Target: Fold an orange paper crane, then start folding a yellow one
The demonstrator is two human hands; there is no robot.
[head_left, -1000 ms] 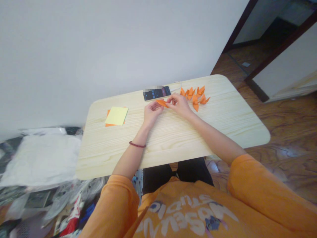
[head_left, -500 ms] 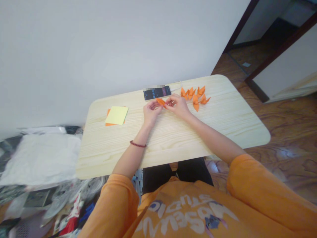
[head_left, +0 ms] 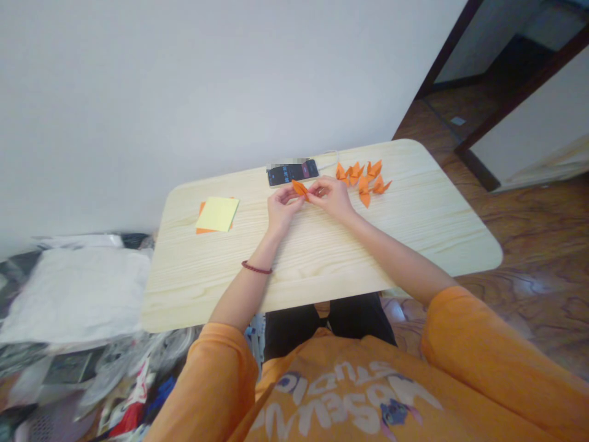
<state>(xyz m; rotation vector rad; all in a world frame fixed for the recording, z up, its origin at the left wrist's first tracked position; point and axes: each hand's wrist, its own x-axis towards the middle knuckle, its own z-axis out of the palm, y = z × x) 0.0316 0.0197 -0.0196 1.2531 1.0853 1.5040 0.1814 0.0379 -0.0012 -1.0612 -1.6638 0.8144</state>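
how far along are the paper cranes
Done: a cluster of folded orange origami cranes lies on the table's far side. In hand: a narrow folded orange piece, pinched by the left hand and right hand. Remaining: apparently unfolded yellow paper atop orange paper.

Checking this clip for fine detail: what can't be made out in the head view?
Head view:
The orange paper: its lower part is hidden by the left hand and right hand.
The phone: screen too small to read, top edge blurred.
The orange sheet: mostly hidden under the yellow note.
The folded pieces: overlapping, too small to count surely.
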